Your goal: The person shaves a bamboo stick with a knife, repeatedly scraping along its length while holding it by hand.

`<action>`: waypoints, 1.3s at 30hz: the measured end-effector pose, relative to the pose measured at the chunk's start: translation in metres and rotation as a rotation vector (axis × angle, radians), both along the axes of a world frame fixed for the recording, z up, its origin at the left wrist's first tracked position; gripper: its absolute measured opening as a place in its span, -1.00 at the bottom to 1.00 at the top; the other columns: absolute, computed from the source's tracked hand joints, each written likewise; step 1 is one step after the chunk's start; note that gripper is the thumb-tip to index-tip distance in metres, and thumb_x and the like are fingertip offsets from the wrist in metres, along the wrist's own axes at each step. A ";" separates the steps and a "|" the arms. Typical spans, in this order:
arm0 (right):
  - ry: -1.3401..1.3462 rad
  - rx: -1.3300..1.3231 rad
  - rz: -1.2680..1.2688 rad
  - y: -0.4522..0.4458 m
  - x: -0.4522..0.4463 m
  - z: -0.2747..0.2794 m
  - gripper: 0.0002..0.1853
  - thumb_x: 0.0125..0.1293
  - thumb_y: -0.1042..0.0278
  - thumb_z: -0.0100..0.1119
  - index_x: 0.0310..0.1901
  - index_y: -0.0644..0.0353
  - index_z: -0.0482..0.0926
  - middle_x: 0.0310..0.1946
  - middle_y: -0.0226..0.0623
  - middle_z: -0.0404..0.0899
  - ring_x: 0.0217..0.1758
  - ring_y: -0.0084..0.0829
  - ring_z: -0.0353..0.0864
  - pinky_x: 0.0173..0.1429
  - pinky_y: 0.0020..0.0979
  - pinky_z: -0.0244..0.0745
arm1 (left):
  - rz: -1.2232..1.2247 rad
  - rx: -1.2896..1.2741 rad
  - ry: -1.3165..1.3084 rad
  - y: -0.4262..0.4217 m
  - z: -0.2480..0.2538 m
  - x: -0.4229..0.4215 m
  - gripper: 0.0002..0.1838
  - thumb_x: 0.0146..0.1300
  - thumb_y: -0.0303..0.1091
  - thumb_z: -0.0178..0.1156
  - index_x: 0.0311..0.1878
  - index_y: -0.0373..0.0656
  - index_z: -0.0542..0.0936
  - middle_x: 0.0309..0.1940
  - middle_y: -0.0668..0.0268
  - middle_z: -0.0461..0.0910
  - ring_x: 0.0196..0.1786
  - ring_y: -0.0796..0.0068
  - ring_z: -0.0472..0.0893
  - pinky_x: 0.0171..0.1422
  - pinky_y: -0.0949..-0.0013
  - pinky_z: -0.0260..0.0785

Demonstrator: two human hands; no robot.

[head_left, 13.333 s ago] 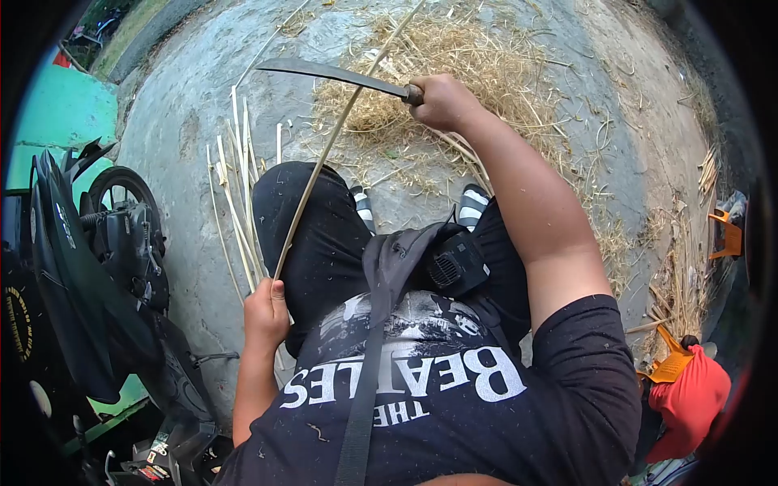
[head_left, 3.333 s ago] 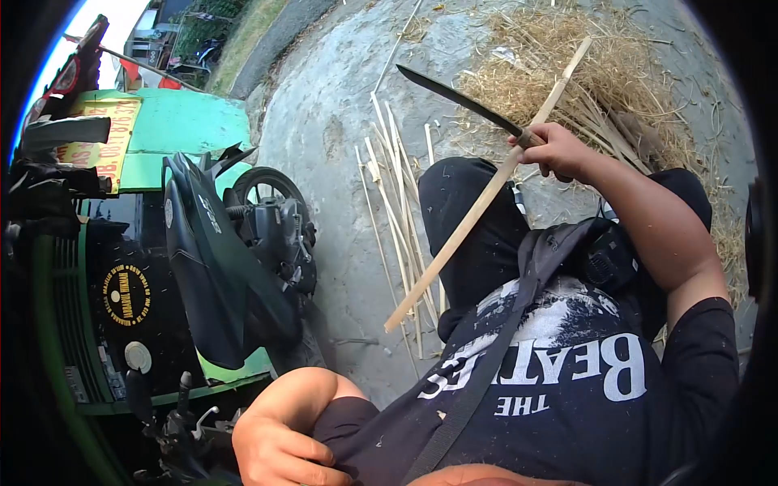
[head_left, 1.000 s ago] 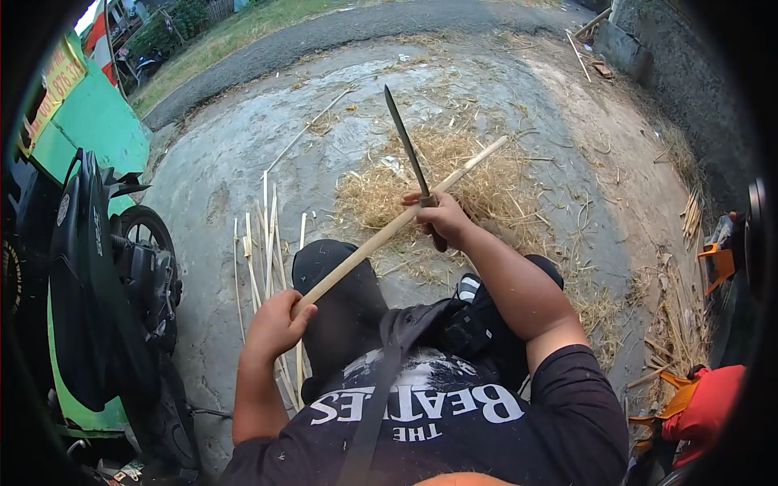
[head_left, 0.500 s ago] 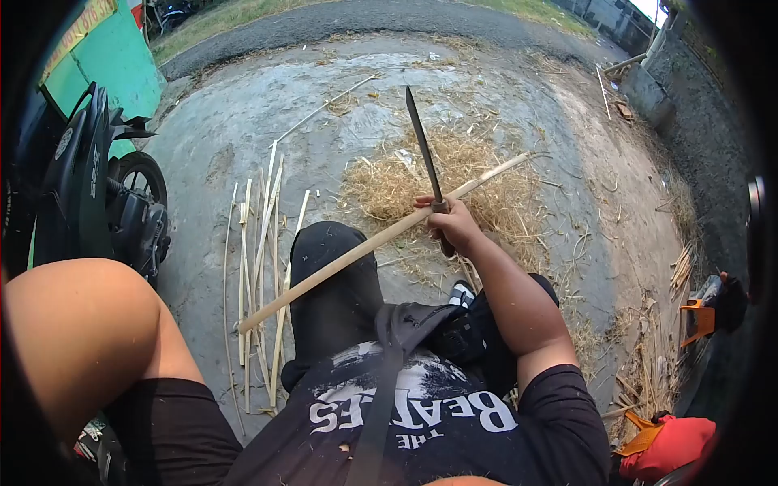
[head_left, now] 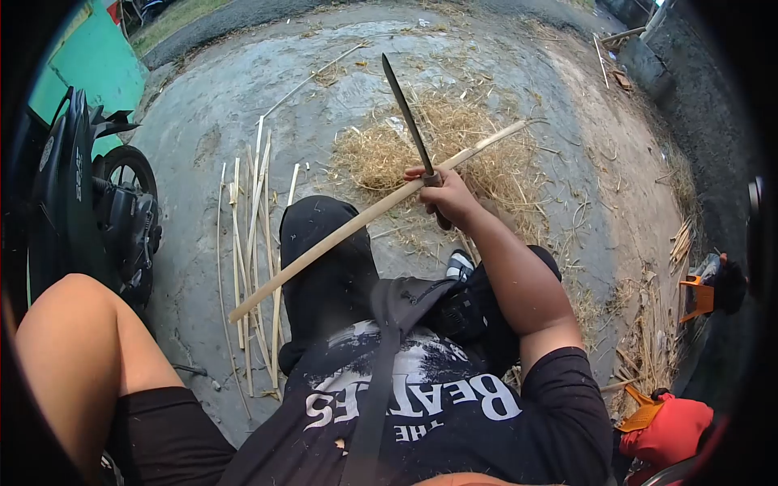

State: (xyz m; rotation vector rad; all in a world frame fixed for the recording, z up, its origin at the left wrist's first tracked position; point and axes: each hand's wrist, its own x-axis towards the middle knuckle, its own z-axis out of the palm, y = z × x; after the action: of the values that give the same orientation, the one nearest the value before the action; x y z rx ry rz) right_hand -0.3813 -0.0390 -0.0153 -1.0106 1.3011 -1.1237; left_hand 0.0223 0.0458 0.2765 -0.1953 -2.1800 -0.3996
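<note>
Over there, a long knife (head_left: 408, 113) stands out from the right hand (head_left: 447, 197), its dark, narrow blade tapering to a point ahead of the fingers and leaning slightly left, its brownish handle gripped in the palm with the butt showing below. Crossing it at that same hand is a long, pale wooden strip (head_left: 324, 246), slanting, its longer, smooth part running down to the left of the grip and its shorter, slimmer-looking part reaching out to the upper right.
</note>
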 end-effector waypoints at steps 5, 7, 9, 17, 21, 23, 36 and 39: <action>0.002 0.016 0.009 -0.004 0.003 -0.008 -0.46 0.14 0.52 0.23 0.24 0.23 0.66 -0.25 -0.34 0.67 -0.38 -0.55 0.60 -0.28 -0.47 0.54 | 0.511 0.603 -0.338 0.044 -0.175 0.019 -0.12 0.49 0.42 0.02 0.45 -0.27 0.41 0.30 0.03 0.54 0.33 0.08 0.57 0.49 0.04 0.32; 0.028 0.019 0.034 -0.006 -0.001 -0.007 -0.46 0.13 0.51 0.23 0.23 0.22 0.67 -0.26 -0.35 0.67 -0.38 -0.53 0.61 -0.27 -0.46 0.55 | 0.701 0.850 -0.535 0.080 -0.256 0.022 -0.12 0.49 0.41 0.02 0.45 -0.27 0.41 0.30 0.03 0.54 0.33 0.08 0.57 0.49 0.04 0.32; 0.044 0.042 0.027 -0.004 -0.001 -0.001 -0.43 0.11 0.55 0.24 0.25 0.25 0.65 -0.13 -0.32 0.70 -0.38 -0.57 0.59 -0.30 -0.48 0.53 | 0.813 0.995 -0.680 0.110 -0.316 0.031 -0.13 0.50 0.41 0.03 0.45 -0.27 0.41 0.30 0.03 0.54 0.33 0.07 0.57 0.49 0.04 0.32; 0.014 0.056 0.040 -0.001 0.004 -0.002 -0.42 0.12 0.53 0.25 0.26 0.23 0.65 -0.04 -0.31 0.70 -0.35 -0.57 0.61 -0.28 -0.45 0.56 | 0.914 1.109 -0.779 0.134 -0.363 0.046 -0.15 0.51 0.38 0.04 0.45 -0.27 0.40 0.30 0.02 0.54 0.33 0.06 0.57 0.49 0.02 0.32; 0.022 0.052 0.043 -0.001 0.004 0.001 -0.45 0.13 0.54 0.23 0.24 0.25 0.65 -0.18 -0.31 0.67 -0.37 -0.54 0.61 -0.29 -0.44 0.56 | 0.922 1.117 -0.789 0.127 -0.372 0.041 -0.16 0.51 0.37 0.04 0.45 -0.26 0.40 0.29 0.02 0.54 0.33 0.05 0.57 0.49 0.02 0.33; -0.014 0.036 0.029 -0.002 0.007 0.004 -0.44 0.12 0.55 0.23 0.23 0.25 0.65 -0.19 -0.32 0.68 -0.39 -0.57 0.58 -0.31 -0.47 0.53 | 0.927 1.115 -0.787 0.123 -0.374 0.039 -0.16 0.51 0.36 0.04 0.45 -0.26 0.40 0.29 0.01 0.54 0.33 0.05 0.56 0.49 0.01 0.33; 0.022 0.048 0.065 0.000 0.004 0.004 -0.43 0.13 0.56 0.22 0.26 0.25 0.63 0.10 -0.32 0.72 -0.28 -0.58 0.64 -0.27 -0.48 0.59 | 0.871 1.077 -0.794 0.117 -0.375 0.039 -0.19 0.53 0.33 0.05 0.45 -0.26 0.40 0.29 0.00 0.54 0.33 0.03 0.56 0.49 -0.01 0.34; 0.033 0.044 0.056 -0.002 0.001 -0.003 -0.45 0.13 0.49 0.25 0.24 0.27 0.64 -0.06 -0.28 0.71 -0.21 -0.49 0.70 -0.24 -0.38 0.64 | 0.832 1.051 -0.772 0.105 -0.372 0.032 -0.20 0.53 0.32 0.06 0.45 -0.26 0.40 0.29 0.00 0.54 0.33 0.02 0.56 0.49 -0.02 0.34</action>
State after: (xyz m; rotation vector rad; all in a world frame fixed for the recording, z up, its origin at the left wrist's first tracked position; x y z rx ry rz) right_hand -0.3799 -0.0408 -0.0180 -1.0311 1.3107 -1.0357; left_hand 0.0541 0.1509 -0.0951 1.5888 -2.1661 -1.1574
